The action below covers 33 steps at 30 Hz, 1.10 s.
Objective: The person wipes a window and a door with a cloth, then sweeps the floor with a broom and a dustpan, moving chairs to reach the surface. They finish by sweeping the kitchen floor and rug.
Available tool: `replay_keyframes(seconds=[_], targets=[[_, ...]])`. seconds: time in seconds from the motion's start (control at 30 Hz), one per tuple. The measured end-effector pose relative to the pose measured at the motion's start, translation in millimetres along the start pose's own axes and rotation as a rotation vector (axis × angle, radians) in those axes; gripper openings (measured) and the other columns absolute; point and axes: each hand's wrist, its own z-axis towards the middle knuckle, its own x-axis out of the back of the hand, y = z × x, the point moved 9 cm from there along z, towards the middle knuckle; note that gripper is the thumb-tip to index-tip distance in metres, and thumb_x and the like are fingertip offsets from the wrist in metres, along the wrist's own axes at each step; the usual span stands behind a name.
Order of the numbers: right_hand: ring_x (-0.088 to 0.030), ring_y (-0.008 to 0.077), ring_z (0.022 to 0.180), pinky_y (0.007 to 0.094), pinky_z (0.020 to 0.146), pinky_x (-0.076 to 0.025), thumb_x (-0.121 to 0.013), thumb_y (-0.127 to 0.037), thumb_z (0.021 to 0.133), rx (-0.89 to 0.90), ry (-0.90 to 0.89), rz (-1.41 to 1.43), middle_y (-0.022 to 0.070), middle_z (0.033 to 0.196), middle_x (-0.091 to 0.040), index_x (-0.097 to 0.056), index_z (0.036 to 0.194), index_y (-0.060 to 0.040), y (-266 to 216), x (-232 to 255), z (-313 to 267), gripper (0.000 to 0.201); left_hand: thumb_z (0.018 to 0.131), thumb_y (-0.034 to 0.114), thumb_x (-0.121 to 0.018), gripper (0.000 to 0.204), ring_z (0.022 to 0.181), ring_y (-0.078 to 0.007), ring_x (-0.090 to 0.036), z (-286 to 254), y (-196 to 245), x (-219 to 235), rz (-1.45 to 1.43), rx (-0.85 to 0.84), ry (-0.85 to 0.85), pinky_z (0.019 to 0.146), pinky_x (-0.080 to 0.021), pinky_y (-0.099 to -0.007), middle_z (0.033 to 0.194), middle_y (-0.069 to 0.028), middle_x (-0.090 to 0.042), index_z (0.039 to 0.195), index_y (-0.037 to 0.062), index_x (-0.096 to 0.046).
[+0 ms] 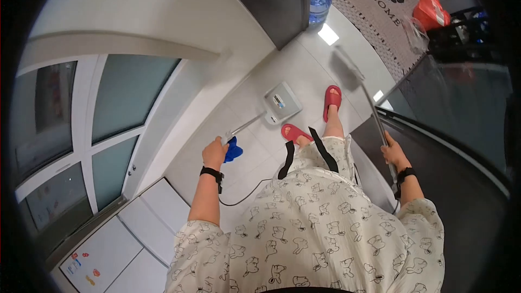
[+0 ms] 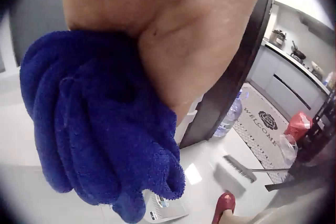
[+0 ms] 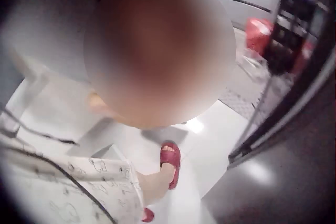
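Observation:
In the head view the left hand [image 1: 215,153] grips the top of the handle of a white dustpan [image 1: 290,103] on the floor, and a blue cloth [image 1: 233,151] hangs at that hand. The cloth [image 2: 100,124] fills much of the left wrist view, under the left hand [image 2: 173,40]. The right hand [image 1: 395,154] is curled round the long grey pole of a broom [image 1: 374,109]; the broom head [image 2: 240,169] shows near the floor in the left wrist view. A round blur covers the right hand's area in the right wrist view.
A blue water bottle [image 1: 320,2] stands by the dark door edge [image 1: 271,0]. Beyond lies a WELCOME mat [image 1: 369,0] with a red bag [image 1: 431,12]. Two red slippers [image 1: 332,100] are on the person's feet. A dark panel [image 1: 434,157] stands at the right, a white cabinet [image 1: 108,244] lower left.

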Motion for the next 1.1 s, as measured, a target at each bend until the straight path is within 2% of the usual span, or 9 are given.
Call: replay_keyframes(seconds=[0.23, 0.37, 0.5, 0.6, 0.8, 0.93, 1.0, 1.07, 1.1], targets=[[-0.045, 0.0128, 0.045, 0.0272, 0.042, -0.040, -0.046, -0.010, 0.081, -0.087, -0.134, 0.752, 0.0017, 0.056, -0.043, -0.039, 0.088, -0.0090, 7.9, -28.3, 67.2, 0.010, 0.075, 0.031, -0.058, 0.033, 0.075, -0.0319, -0.060, 25.7, 33.7, 8.0, 0.144, -0.064, 0.016, 0.063, -0.047, -0.0411, 0.078, -0.0159, -0.062, 0.095, 0.0043, -0.052], [-0.044, 0.0104, 0.048, 0.0225, 0.043, -0.039, -0.048, -0.010, 0.081, -0.070, -0.405, 0.550, 0.0017, 0.062, -0.044, -0.008, 0.137, -0.0105, -37.1, -125.4, 60.1, 0.068, 0.073, 0.031, -0.060, 0.031, 0.072, -0.0313, -0.060, 21.2, 21.2, 34.2, 0.160, -0.011, 0.133, 0.062, -0.048, -0.0404, 0.075, -0.0145, -0.062, 0.086, 0.0035, -0.053], [-0.044, 0.0097, 0.054, 0.0234, 0.052, -0.038, -0.046, -0.012, 0.080, 0.064, -0.605, 0.285, 0.0040, 0.073, -0.047, -0.027, 0.128, -0.0017, -105.6, -159.4, 3.9, 0.052, 0.072, 0.031, -0.061, 0.029, 0.070, -0.0310, -0.060, 14.8, 19.4, 23.8, 0.114, -0.080, 0.123, 0.061, -0.047, -0.0401, 0.073, -0.0143, -0.061, 0.081, 0.0039, -0.055], [-0.046, 0.0106, 0.050, 0.0241, 0.046, -0.039, -0.048, -0.013, 0.080, -0.001, -0.598, 0.312, 0.0022, 0.063, -0.048, -0.032, 0.127, -0.0017, -91.7, -158.2, 21.5, 0.052, 0.075, 0.035, -0.058, 0.038, 0.078, -0.0336, -0.058, 15.1, 20.3, 14.6, 0.095, -0.073, -0.016, 0.066, -0.046, -0.0424, 0.079, -0.0167, -0.061, 0.093, 0.0019, -0.055], [-0.048, 0.0134, 0.047, 0.0267, 0.043, -0.040, -0.050, -0.010, 0.076, 0.128, -0.288, 0.124, 0.0053, 0.060, -0.050, -0.029, 0.130, -0.0006, -121.2, -104.5, 25.1, 0.058, 0.076, 0.040, -0.056, 0.048, 0.080, -0.0338, -0.058, 7.1, -29.5, 31.7, 0.011, 0.019, 0.074, 0.069, -0.046, -0.0419, 0.084, -0.0197, -0.061, 0.104, 0.0012, -0.053], [-0.053, 0.0197, 0.048, 0.0316, 0.042, -0.042, -0.048, -0.010, 0.072, 0.382, -0.135, 0.056, 0.0114, 0.061, -0.053, -0.045, 0.102, 0.0036, -153.0, -81.3, 88.0, 0.033, 0.076, 0.043, -0.053, 0.042, 0.081, -0.0336, -0.058, 5.0, -45.3, 56.6, -0.030, 0.120, 0.149, 0.068, -0.046, -0.0427, 0.084, -0.0182, -0.061, 0.091, 0.0033, -0.056], [-0.055, 0.0239, 0.050, 0.0344, 0.044, -0.044, -0.047, -0.010, 0.071, 0.322, -0.162, -0.045, 0.0147, 0.061, -0.054, -0.044, 0.091, 0.0038, -175.2, -75.9, 98.2, 0.025, 0.076, 0.042, -0.053, 0.041, 0.081, -0.0335, -0.058, 12.0, -40.6, 66.5, -0.037, 0.130, 0.140, 0.069, -0.046, -0.0428, 0.084, -0.0180, -0.061, 0.090, 0.0036, -0.056], [-0.058, 0.0276, 0.055, 0.0372, 0.052, -0.048, -0.047, -0.010, 0.069, 0.548, -0.223, -0.273, 0.0197, 0.070, -0.057, -0.045, 0.098, 0.0062, -183.1, -107.3, 127.3, 0.033, 0.077, 0.042, -0.053, 0.040, 0.081, -0.0334, -0.058, 20.3, -32.5, 74.8, -0.040, 0.137, 0.136, 0.069, -0.046, -0.0429, 0.084, -0.0178, -0.061, 0.088, 0.0039, -0.056], [-0.060, 0.0330, 0.068, 0.0395, 0.061, -0.048, -0.047, -0.010, 0.068, 0.415, -0.191, -0.331, 0.0243, 0.081, -0.059, -0.045, 0.103, 0.0064, -202.5, -99.6, 93.9, 0.039, 0.076, 0.042, -0.053, 0.040, 0.082, -0.0335, -0.058, 19.8, -25.6, 71.0, -0.047, 0.168, 0.151, 0.070, -0.045, -0.0429, 0.084, -0.0175, -0.061, 0.088, 0.0039, -0.056]])
